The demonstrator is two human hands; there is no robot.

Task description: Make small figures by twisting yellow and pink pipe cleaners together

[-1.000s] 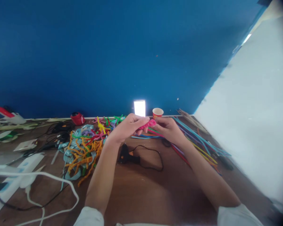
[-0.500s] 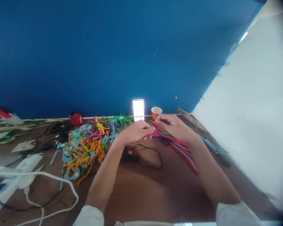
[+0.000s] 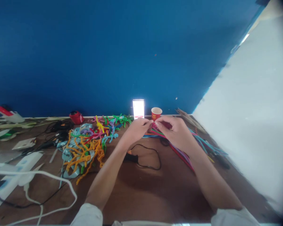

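Note:
Over the back middle of the table, both hands meet fingertip to fingertip at a pink pipe cleaner (image 3: 153, 125), mostly hidden by the fingers. My left hand (image 3: 138, 130) pinches it from the left. From the other side, my right hand (image 3: 175, 131) closes thumb and forefinger on it. Beneath and beyond the right hand lie long straight pipe cleaners (image 3: 182, 157) in red, purple, blue and other colours. To the left is a heap of bent pipe cleaners, with an orange bunch (image 3: 85, 155) in front and a yellow one (image 3: 100, 125) further back.
A lit phone (image 3: 138, 109) stands against the blue wall, with a red paper cup (image 3: 156, 113) beside it. A black cable (image 3: 160, 160) loops in front of the hands. At left lie a white power strip (image 3: 25, 166), white cords and a red object (image 3: 76, 117).
Both hands have risen slightly, and their fingertips have drawn closer together around the pink pipe cleaner. Less of it shows now. The right hand's fingers have curled further down.

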